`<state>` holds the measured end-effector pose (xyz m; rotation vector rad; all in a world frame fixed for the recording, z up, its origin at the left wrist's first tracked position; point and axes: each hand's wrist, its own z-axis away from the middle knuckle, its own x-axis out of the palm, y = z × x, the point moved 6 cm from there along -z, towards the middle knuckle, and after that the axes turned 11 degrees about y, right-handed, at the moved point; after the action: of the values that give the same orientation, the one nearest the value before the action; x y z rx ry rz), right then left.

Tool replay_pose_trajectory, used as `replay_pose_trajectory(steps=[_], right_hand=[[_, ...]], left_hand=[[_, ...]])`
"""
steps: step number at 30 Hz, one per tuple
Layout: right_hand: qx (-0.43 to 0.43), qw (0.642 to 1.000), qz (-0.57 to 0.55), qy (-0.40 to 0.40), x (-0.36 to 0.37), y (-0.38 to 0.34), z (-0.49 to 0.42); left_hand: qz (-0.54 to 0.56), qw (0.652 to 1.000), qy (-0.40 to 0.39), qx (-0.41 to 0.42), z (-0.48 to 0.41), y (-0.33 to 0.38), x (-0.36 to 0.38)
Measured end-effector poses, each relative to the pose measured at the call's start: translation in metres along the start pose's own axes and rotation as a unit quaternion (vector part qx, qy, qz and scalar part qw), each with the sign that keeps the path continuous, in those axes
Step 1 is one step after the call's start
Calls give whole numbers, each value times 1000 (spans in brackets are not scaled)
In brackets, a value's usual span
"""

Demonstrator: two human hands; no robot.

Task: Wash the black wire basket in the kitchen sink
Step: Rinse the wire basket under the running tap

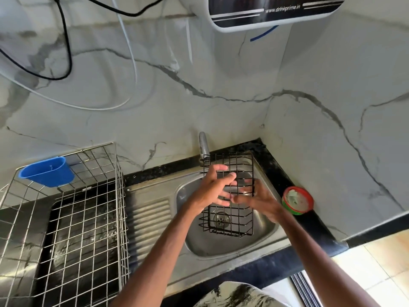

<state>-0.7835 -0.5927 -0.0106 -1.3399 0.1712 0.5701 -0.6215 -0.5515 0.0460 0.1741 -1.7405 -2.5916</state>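
The black wire basket [241, 224] stands tilted in the steel sink [232, 249], its top end just below the tap [204, 145]. My left hand [213, 188] lies against the basket's left front with fingers spread and mostly straight. At the basket's right edge, my right hand [260, 199] has its fingers curled round the wires and its thumb pointing left. I cannot make out any running water. The drain [220, 218] shows through the basket's mesh.
A steel wire dish rack [73, 218] with a blue plastic cup [47, 171] hung on it fills the counter to the left. A round red-and-green tub [297, 199] sits on the black counter right of the sink. A water purifier [272, 12] hangs on the wall above.
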Motion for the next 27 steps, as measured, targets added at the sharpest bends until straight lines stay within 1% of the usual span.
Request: replay_pose_trajectory(steps=[2,5,8,10,11,13,14,16,17,18,19,21,22,24,27], right_hand=[[-4,1000,25,16,3,0,6],[-22,996,57,71,6,4,8],[-42,984,124,125,5,-1,13],[-66,975,142,161,2,-7,17],[-73,973,145,165,1,-8,19],[-77,973,140,164,-1,-6,18],[-82,973,136,166,-2,-6,17],[-67,977,120,162,-5,0,16],[-52,982,101,153,-6,4,16],[-42,986,78,143,-6,10,14],[-33,989,59,130,-6,14,13],[-29,994,24,106,-2,15,14],[-35,994,13,100,1,13,15],[-47,994,17,96,5,5,20],[-74,993,41,87,10,-3,22]], left_hand=[[0,1000,11,7,2,-3,1],[-4,1000,20,21,7,-4,4],[-3,999,27,25,9,-7,1],[1,999,24,30,10,-9,-1],[0,999,28,39,11,-11,-3],[-17,994,76,79,15,-15,-13],[-36,986,122,109,17,-19,-22],[-98,955,232,154,19,-32,-44],[-137,939,271,158,19,-40,-53],[-170,931,287,145,18,-49,-59],[-190,935,279,113,16,-57,-62],[-188,952,240,38,12,-72,-61],[-186,956,224,15,12,-76,-61],[-193,961,196,0,8,-79,-59],[-236,957,170,5,-5,-85,-61]])
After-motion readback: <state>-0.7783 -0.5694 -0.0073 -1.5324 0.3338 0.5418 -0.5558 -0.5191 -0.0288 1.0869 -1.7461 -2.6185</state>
